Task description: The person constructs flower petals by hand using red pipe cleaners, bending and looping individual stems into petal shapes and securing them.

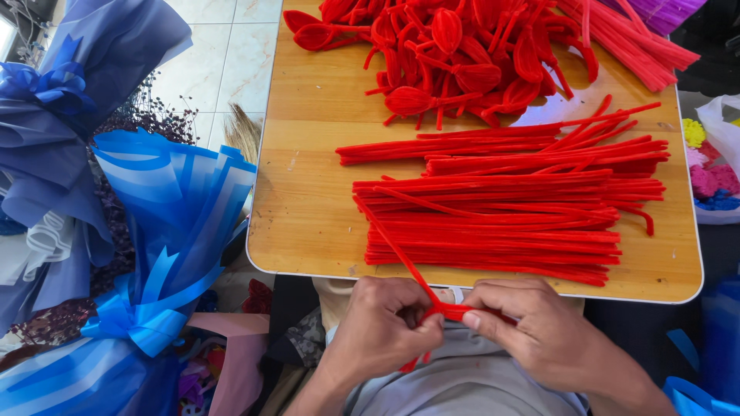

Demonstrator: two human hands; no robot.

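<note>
1. Both hands sit closest, just below the near edge of the table (308, 231), over the person's lap.
2. Left hand (381, 327) is curled tight, thumb and fingers pinched on a red stem (401, 254).
3. Right hand (532, 323) meets it, fingertips (472, 319) clamped on the same stem where it is bent between the two hands.
4. From the grip, the stem runs up and left over the table edge, its far end lying across the pile (509, 223).
5. That pile of straight red stems covers the middle and right of the table, lying crosswise.
6. At the table's far edge sits a heap of red petals (447, 54), stems bent into loops.
7. More straight stems lie at the far right corner, beside a purple bundle (663, 11).
8. Left of the table stand blue bouquets (154, 216) in wrapping paper with ribbon bows.
9. Right of the table, a white bag (721, 123) holds coloured fuzzy bits.
</note>
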